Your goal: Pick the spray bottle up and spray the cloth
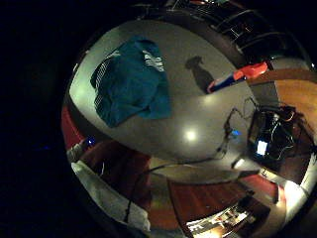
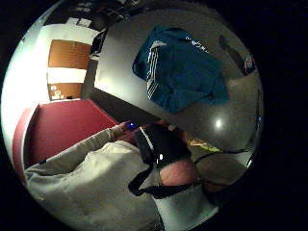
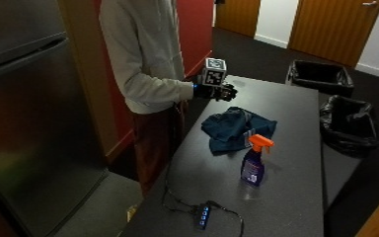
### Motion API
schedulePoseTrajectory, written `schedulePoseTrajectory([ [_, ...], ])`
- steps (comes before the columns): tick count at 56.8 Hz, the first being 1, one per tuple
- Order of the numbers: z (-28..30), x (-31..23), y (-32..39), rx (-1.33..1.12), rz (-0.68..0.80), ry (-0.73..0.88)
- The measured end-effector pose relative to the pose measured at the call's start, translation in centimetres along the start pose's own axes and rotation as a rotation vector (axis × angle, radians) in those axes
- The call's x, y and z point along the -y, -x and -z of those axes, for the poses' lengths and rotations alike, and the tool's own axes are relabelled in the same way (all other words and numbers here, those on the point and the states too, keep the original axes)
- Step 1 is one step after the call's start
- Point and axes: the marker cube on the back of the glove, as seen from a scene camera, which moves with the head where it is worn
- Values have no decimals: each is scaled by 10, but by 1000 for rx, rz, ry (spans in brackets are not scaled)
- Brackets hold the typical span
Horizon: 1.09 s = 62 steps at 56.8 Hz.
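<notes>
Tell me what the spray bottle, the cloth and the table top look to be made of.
Spray bottle: likely plastic, a see-through purple body with an opaque orange trigger head.
Cloth: soft woven or knit fabric in teal, crumpled into folds, with white stripes showing in the palm views.
Table: a smooth dark grey top, probably laminate, with a slight sheen that reflects ceiling lights.

Dim room, light from overhead. Two small glare spots on the glossy dark grey tabletop (image 1: 190, 135). The purple spray bottle with orange trigger (image 1: 237, 77) throws a soft-edged shadow across the tabletop toward the crumpled teal cloth (image 1: 131, 82). Palm views curve hard at the rim, black beyond. Bright blown-out wall at thumb-side edge.
</notes>
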Motion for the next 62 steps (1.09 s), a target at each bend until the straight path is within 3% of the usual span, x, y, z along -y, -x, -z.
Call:
schedulePoseTrajectory([
  [26,0,-19,15,35,-123,-141],
  [44,-2,-42,-9,-21,-205,-118],
  [62,6,-60,-35,44,-315,-242],
])
